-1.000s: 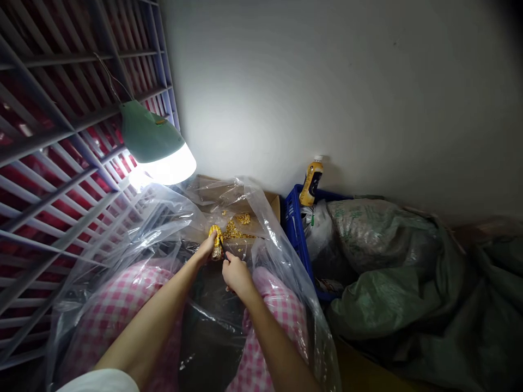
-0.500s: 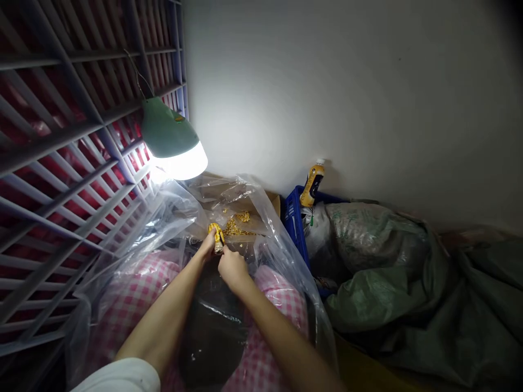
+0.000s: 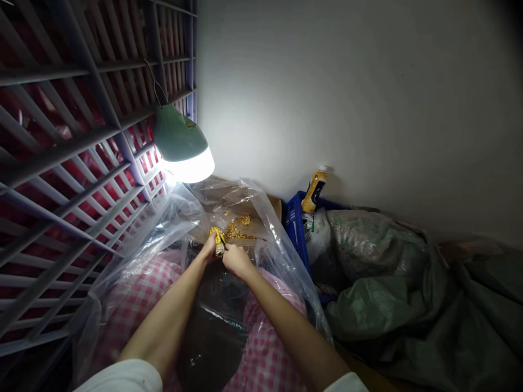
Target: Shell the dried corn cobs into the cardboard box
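Head view showed the left hand [image 3: 208, 247] wrapped around a partly bare corn cob [image 3: 219, 246] by the near edge of a cardboard box [image 3: 277, 207]; the right hand [image 3: 237, 260] was curled around a thin dark tool [image 3: 222, 238] against it. A slip of the tool could have jabbed the left hand; kernels flicked short could have missed the box. Loose kernels [image 3: 235, 231] lay inside; a blue crate [image 3: 300, 231] held bags [image 3: 321, 231], a bottle [image 3: 314, 189] leaning at its far-left corner.
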A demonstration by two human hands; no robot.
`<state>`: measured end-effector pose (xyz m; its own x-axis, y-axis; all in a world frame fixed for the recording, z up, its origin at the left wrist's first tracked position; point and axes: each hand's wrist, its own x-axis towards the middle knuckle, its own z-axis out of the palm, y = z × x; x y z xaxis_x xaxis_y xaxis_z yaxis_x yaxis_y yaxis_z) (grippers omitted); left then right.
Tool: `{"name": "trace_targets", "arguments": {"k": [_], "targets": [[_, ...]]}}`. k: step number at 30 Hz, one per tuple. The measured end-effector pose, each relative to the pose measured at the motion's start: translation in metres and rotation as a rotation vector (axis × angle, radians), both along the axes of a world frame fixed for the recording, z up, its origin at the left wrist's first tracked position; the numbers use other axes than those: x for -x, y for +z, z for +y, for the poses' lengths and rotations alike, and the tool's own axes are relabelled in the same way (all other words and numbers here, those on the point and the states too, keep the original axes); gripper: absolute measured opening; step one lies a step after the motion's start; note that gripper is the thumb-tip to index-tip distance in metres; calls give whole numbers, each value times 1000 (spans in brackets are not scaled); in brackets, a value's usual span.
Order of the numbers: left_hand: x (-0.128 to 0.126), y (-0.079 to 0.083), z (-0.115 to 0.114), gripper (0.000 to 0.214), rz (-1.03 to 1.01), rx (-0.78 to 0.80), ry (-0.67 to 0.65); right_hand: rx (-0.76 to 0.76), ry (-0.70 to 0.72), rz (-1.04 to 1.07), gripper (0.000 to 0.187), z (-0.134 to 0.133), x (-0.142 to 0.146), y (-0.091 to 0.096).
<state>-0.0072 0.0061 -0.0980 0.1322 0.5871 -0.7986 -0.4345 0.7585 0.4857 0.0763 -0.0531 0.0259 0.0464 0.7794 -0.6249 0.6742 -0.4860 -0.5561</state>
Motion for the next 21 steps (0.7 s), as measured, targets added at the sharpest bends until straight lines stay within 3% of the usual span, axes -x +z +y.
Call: {"name": "trace_targets", "arguments": {"k": [6, 14, 18, 21], "targets": [[0, 1, -2, 47, 2, 27, -20, 160, -27, 107, 19, 25, -17, 4], [5, 4, -3, 43, -4, 6, -34, 215, -90, 130, 12, 26, 9, 4], [3, 7, -3, 44, 20, 30, -45, 328, -119, 297, 29, 30, -7, 4], [2, 9, -3, 44, 27, 23, -37, 324, -139, 360, 31, 25, -14, 1]]}}
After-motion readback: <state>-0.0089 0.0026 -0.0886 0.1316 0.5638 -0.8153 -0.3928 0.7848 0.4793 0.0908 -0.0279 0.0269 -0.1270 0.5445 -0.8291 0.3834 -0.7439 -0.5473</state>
